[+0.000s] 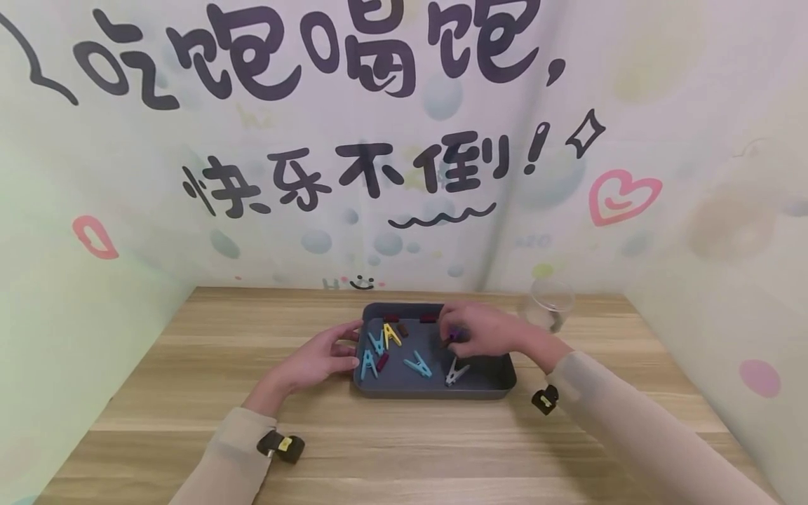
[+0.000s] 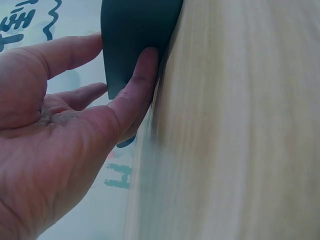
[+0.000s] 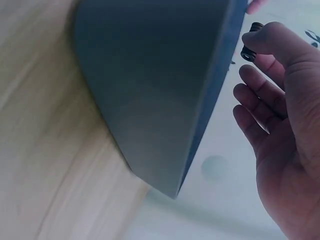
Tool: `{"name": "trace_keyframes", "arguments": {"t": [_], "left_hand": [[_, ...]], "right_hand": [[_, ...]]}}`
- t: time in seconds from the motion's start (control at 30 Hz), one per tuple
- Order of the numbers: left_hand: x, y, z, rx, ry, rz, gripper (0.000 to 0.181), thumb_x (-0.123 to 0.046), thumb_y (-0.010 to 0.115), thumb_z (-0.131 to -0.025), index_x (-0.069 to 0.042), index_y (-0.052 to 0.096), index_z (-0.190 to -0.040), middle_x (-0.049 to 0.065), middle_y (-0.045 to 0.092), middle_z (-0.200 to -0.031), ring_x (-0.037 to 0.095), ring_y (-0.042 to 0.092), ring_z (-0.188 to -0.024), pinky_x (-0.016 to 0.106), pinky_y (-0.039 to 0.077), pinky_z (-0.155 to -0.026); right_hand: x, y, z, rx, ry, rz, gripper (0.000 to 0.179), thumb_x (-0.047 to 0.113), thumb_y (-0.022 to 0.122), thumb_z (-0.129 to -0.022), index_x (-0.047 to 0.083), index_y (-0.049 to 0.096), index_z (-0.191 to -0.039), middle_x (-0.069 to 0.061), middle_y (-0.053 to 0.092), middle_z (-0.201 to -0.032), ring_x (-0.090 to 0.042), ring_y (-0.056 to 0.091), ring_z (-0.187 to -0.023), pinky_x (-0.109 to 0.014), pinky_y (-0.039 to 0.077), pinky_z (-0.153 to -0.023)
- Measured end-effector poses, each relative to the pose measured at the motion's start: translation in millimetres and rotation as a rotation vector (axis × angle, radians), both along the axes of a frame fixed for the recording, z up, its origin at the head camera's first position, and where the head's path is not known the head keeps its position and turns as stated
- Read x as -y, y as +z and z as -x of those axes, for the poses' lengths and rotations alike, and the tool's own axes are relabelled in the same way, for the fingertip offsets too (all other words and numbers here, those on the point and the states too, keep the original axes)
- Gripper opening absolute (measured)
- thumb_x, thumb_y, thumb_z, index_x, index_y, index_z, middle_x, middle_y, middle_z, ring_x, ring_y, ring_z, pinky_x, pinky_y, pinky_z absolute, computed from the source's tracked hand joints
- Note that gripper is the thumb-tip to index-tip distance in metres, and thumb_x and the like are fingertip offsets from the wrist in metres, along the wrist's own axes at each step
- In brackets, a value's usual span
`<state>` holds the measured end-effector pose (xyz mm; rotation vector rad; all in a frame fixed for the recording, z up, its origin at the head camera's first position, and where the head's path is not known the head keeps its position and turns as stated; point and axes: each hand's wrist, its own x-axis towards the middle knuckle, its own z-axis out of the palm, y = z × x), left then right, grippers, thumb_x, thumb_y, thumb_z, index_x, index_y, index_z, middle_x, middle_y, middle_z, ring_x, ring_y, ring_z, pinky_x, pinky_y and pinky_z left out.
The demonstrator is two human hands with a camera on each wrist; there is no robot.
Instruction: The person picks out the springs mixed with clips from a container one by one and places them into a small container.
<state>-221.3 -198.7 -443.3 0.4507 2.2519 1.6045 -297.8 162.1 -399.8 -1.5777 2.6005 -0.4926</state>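
A clear plastic cup [image 1: 550,306] stands on the wooden table [image 1: 189,393], near its back edge, below a wall [image 1: 404,140] printed with black lettering and pink hearts.

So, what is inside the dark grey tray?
The tray holds several clothes pegs: light blue, yellow, white and dark red. The right hand pinches a dark one and covers whatever lies under it.

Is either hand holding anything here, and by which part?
The right hand pinches a small dark clothespin in its fingertips over the tray; which end cannot be told. The left hand only touches the tray's left wall.
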Motion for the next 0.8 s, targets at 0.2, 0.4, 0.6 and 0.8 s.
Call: {"name": "trace_keyframes", "arguments": {"t": [0.2, 0.4, 0.6, 0.8], "left_hand": [[0.0, 0.0, 0.2, 0.000, -0.006, 0.000, 0.072, 0.000, 0.064, -0.103, 0.003, 0.028, -0.165, 0.030, 0.045, -0.154, 0.047, 0.053, -0.138, 0.047, 0.054, -0.107], [0.2, 0.6, 0.1, -0.005, -0.005, -0.004, 0.072, 0.000, 0.065, -0.103, 0.004, 0.028, -0.165, 0.030, 0.045, -0.154, 0.047, 0.053, -0.138, 0.048, 0.053, -0.108], [0.4, 1.5, 0.1, -0.012, -0.011, 0.005, 0.072, -0.001, 0.066, -0.103, 0.003, 0.029, -0.164, 0.030, 0.046, -0.152, 0.048, 0.054, -0.137, 0.048, 0.054, -0.108], [-0.2, 1.9, -0.2, -0.015, -0.011, 0.008, 0.072, 0.000, 0.066, -0.102, 0.003, 0.030, -0.164, 0.030, 0.047, -0.152, 0.047, 0.056, -0.135, 0.048, 0.054, -0.107]], "right_hand": [[-13, 7.3, 1.4, 0.037, -0.045, 0.036, 0.014, 0.010, 0.077, -0.087, 0.020, 0.073, -0.096, 0.007, 0.062, -0.108, -0.028, 0.063, -0.104, -0.041, 0.054, -0.094], [-27, 17.2, -0.8, 0.007, -0.086, 0.060, 0.016, 0.011, 0.077, -0.087, 0.021, 0.074, -0.099, 0.007, 0.064, -0.115, -0.015, 0.060, -0.108, -0.040, 0.057, -0.095], [-41, 27.8, -3.5, -0.016, -0.156, 0.081, 0.015, 0.011, 0.079, -0.087, 0.021, 0.074, -0.097, 0.004, 0.064, -0.116, -0.018, 0.060, -0.108, -0.044, 0.056, -0.096], [-57, 33.2, -1.4, -0.012, -0.227, 0.096, 0.015, 0.011, 0.080, -0.088, 0.021, 0.075, -0.097, -0.002, 0.066, -0.121, -0.023, 0.060, -0.113, -0.049, 0.054, -0.100]]}}
